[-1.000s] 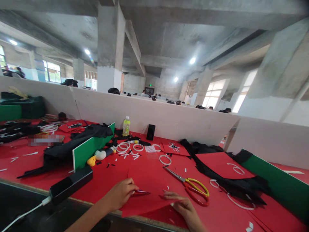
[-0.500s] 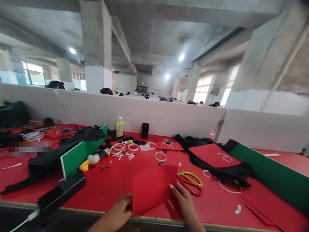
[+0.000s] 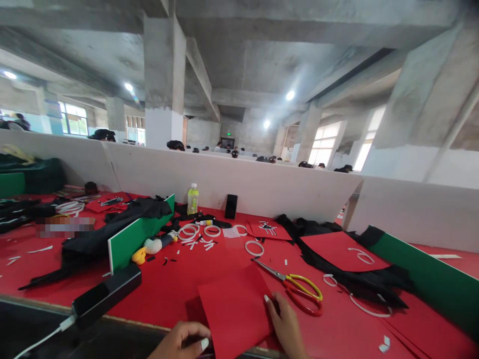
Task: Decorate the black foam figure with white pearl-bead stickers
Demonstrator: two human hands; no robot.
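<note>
A plain red sheet of paper (image 3: 235,309) is tilted up at the table's front edge, between my two hands. My left hand (image 3: 187,339) pinches its lower left edge, thumb in front. On the right edge, my right hand (image 3: 284,321) grips the sheet with the thumb showing and the other fingers partly hidden behind. Scissors (image 3: 299,289) with one yellow and one red handle lie just beyond my right hand, blades pointing away to the left. Rings of white tape (image 3: 254,248) and cut white strips lie farther back.
Green dividers stand at left (image 3: 142,237) and right (image 3: 422,279). A black power bank (image 3: 108,294) with a white cable sits at the front left. Behind are a plush toy (image 3: 155,245), a drink bottle (image 3: 193,199), a black phone (image 3: 231,206), black cloth (image 3: 318,244) and a red sheet with white strips (image 3: 342,249).
The red sheet has come lower and nearer and turned, with both hands still on it. The scissors' blades now show fully. The whole view has shifted slightly.
</note>
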